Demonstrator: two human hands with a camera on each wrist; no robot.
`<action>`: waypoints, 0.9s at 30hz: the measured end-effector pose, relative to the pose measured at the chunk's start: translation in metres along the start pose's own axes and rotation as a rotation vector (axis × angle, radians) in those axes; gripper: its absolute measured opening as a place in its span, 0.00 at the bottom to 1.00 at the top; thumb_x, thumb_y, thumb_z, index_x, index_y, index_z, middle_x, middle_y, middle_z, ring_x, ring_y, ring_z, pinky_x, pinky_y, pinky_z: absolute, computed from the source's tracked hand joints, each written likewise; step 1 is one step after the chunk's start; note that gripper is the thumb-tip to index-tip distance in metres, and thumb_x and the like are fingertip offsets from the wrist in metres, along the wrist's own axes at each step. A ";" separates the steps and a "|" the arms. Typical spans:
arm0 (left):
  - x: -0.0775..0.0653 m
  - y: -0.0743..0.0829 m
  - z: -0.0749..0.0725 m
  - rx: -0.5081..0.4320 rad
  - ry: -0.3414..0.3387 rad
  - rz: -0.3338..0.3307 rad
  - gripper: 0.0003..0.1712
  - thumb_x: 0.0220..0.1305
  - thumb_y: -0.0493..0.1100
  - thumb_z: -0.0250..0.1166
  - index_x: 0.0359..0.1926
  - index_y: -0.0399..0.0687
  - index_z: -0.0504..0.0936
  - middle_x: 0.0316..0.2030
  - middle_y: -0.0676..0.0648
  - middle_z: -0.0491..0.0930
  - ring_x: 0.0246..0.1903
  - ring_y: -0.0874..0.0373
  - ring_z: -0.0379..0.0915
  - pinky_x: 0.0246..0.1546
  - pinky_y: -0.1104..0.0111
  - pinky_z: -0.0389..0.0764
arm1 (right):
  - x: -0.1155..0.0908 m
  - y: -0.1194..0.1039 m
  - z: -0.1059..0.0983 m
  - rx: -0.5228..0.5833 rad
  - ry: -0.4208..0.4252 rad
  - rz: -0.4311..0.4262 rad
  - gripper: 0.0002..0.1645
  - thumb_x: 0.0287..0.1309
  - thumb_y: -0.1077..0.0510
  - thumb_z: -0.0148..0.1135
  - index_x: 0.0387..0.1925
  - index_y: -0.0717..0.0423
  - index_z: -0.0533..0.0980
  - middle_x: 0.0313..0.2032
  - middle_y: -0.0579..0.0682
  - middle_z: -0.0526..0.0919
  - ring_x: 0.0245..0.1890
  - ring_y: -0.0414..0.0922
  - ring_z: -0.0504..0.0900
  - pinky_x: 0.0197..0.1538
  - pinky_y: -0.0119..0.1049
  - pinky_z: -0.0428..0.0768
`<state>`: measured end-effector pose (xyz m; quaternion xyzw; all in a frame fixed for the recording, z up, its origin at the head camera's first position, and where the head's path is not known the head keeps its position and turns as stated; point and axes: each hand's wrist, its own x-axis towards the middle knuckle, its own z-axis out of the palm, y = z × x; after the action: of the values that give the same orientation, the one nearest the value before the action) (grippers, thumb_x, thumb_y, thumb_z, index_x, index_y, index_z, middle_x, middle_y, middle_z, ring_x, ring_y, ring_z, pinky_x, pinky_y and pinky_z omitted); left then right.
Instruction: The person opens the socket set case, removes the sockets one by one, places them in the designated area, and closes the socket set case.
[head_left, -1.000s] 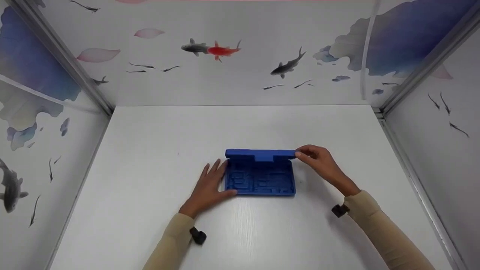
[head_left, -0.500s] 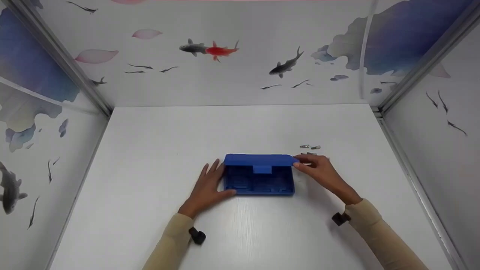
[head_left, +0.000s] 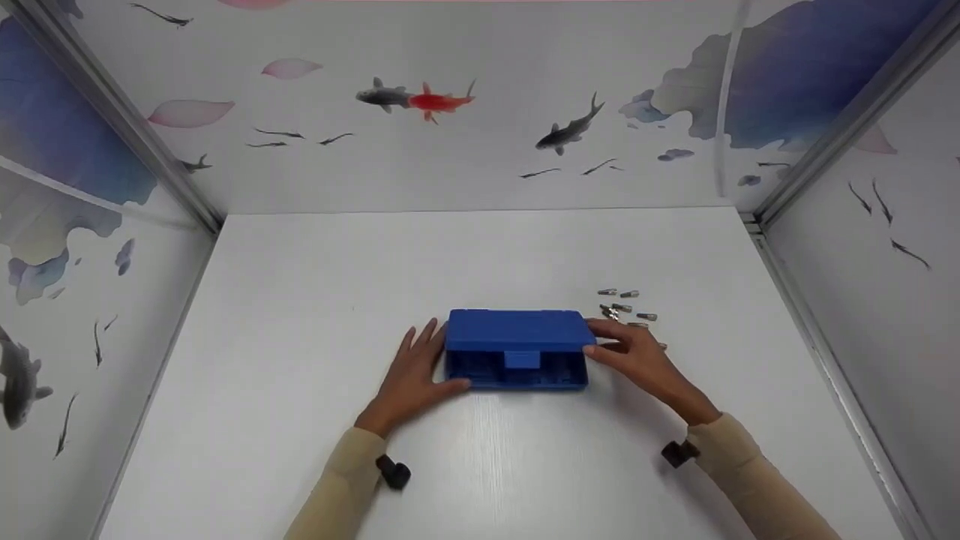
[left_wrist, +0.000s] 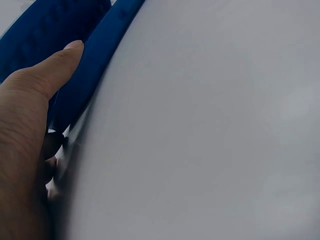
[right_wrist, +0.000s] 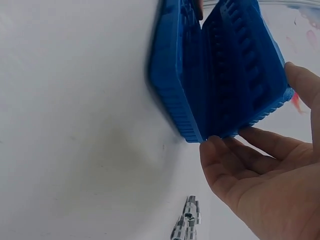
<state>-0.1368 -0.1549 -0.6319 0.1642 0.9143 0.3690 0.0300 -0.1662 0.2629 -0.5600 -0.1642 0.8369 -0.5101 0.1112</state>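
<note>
A blue plastic tool case (head_left: 517,377) stands on the table with its hinged lid (head_left: 517,330) tilted partway down over the base. Moulded recesses line the lid's inside (right_wrist: 245,55) in the right wrist view. My left hand (head_left: 411,375) steadies the case at its left side, fingers straight and spread, the thumb (left_wrist: 65,65) over the front rim. At the lid's right end, my right hand (head_left: 634,356) pinches the lid, its thumb near the front edge and its fingers along the side. The latch tab (head_left: 523,360) hangs from the lid's front.
Several small metal sockets (head_left: 621,307) lie loose behind the right hand, also visible as shiny sockets (right_wrist: 187,220) in the right wrist view. The white table (head_left: 315,285) is walled at the back and both sides by printed panels (head_left: 450,165).
The right hand has swung the lid forward and down, narrowing the gap over the base. The sockets behind have come into sight. The left hand has stayed at the case's left side.
</note>
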 end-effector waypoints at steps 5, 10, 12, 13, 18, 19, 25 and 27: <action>-0.001 0.001 0.000 -0.009 -0.006 -0.028 0.66 0.64 0.79 0.70 0.90 0.56 0.52 0.88 0.44 0.50 0.88 0.40 0.35 0.87 0.43 0.43 | -0.005 0.005 0.005 0.023 0.004 -0.015 0.36 0.73 0.52 0.75 0.77 0.55 0.77 0.74 0.54 0.79 0.75 0.56 0.76 0.73 0.57 0.80; -0.001 0.002 -0.001 -0.012 -0.021 -0.049 0.66 0.64 0.78 0.71 0.90 0.56 0.51 0.89 0.45 0.48 0.88 0.40 0.33 0.87 0.43 0.42 | -0.009 0.012 0.010 0.032 0.027 -0.021 0.38 0.70 0.52 0.77 0.77 0.55 0.76 0.76 0.56 0.77 0.77 0.58 0.74 0.74 0.61 0.78; 0.000 0.002 -0.001 -0.008 -0.020 -0.048 0.66 0.64 0.78 0.71 0.90 0.55 0.52 0.89 0.44 0.49 0.88 0.39 0.34 0.87 0.43 0.43 | -0.010 0.014 0.012 0.038 0.033 -0.030 0.38 0.70 0.54 0.78 0.77 0.56 0.76 0.75 0.57 0.77 0.76 0.59 0.74 0.73 0.62 0.78; 0.000 0.001 -0.001 -0.003 -0.022 -0.045 0.66 0.64 0.78 0.70 0.90 0.54 0.52 0.88 0.44 0.49 0.88 0.39 0.35 0.87 0.43 0.43 | -0.010 0.015 0.013 0.036 0.034 -0.037 0.39 0.70 0.54 0.78 0.77 0.56 0.75 0.76 0.57 0.77 0.76 0.59 0.75 0.73 0.62 0.78; 0.002 0.001 -0.003 0.001 -0.037 -0.031 0.70 0.62 0.81 0.68 0.90 0.48 0.53 0.88 0.40 0.49 0.88 0.37 0.36 0.87 0.43 0.42 | -0.012 0.019 0.016 0.033 0.036 -0.060 0.40 0.69 0.55 0.78 0.78 0.55 0.74 0.76 0.56 0.77 0.75 0.58 0.76 0.72 0.61 0.80; 0.002 0.001 -0.004 -0.009 -0.044 -0.031 0.71 0.61 0.83 0.67 0.90 0.47 0.52 0.88 0.40 0.49 0.88 0.37 0.35 0.87 0.43 0.41 | -0.013 0.019 0.017 0.032 0.036 -0.061 0.40 0.69 0.55 0.79 0.78 0.55 0.75 0.76 0.55 0.76 0.75 0.58 0.76 0.72 0.61 0.80; 0.003 -0.001 -0.009 -0.075 -0.053 0.017 0.73 0.64 0.88 0.57 0.90 0.42 0.48 0.88 0.37 0.49 0.88 0.38 0.40 0.87 0.43 0.37 | -0.015 0.022 0.020 0.047 0.034 -0.054 0.39 0.67 0.56 0.80 0.76 0.55 0.76 0.78 0.56 0.73 0.75 0.58 0.75 0.70 0.59 0.81; 0.004 -0.002 -0.009 -0.087 -0.044 0.038 0.70 0.68 0.86 0.55 0.90 0.43 0.48 0.88 0.37 0.50 0.87 0.39 0.42 0.87 0.42 0.37 | -0.015 0.023 0.021 0.046 0.033 -0.055 0.39 0.67 0.55 0.80 0.76 0.55 0.76 0.79 0.56 0.73 0.75 0.58 0.76 0.70 0.58 0.82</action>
<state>-0.1427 -0.1608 -0.6264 0.1884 0.8933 0.4051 0.0501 -0.1486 0.2612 -0.5897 -0.1761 0.8217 -0.5349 0.0872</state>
